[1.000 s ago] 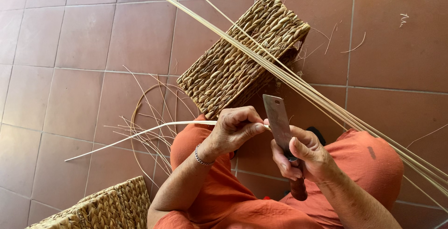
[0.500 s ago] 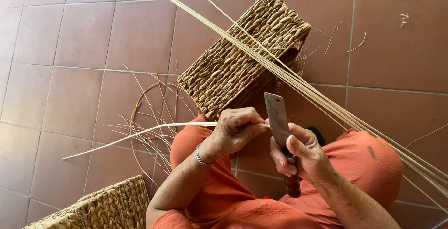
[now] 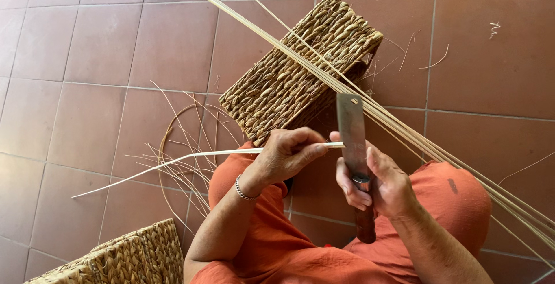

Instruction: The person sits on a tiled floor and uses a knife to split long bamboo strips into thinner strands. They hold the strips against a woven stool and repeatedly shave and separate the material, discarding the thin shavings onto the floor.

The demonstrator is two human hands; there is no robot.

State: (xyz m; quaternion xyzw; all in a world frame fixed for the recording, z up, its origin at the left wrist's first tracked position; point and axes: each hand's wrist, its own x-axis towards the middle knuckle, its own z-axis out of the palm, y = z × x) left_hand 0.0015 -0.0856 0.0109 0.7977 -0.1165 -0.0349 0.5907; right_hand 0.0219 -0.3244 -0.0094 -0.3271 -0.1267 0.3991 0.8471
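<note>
My left hand [image 3: 288, 157] pinches a long pale cane strip [image 3: 191, 158] that runs out to the left over my knee. My right hand [image 3: 378, 183] grips the wooden handle of a flat-bladed knife [image 3: 350, 136], held upright with the blade against the strip's right end. Both hands sit above my lap, in orange trousers. A silver bracelet circles my left wrist.
A woven rectangular basket [image 3: 300, 70] lies on its side on the red tiled floor beyond my hands. A bundle of long cane strips [image 3: 404, 131] crosses diagonally over it to the lower right. Thin shavings [image 3: 179, 162] lie left of my knee. Another woven basket [image 3: 115, 258] sits bottom left.
The knife blade has tipped slightly more upright and both hands have shifted a little. The cane strip stays pinched in my left hand.
</note>
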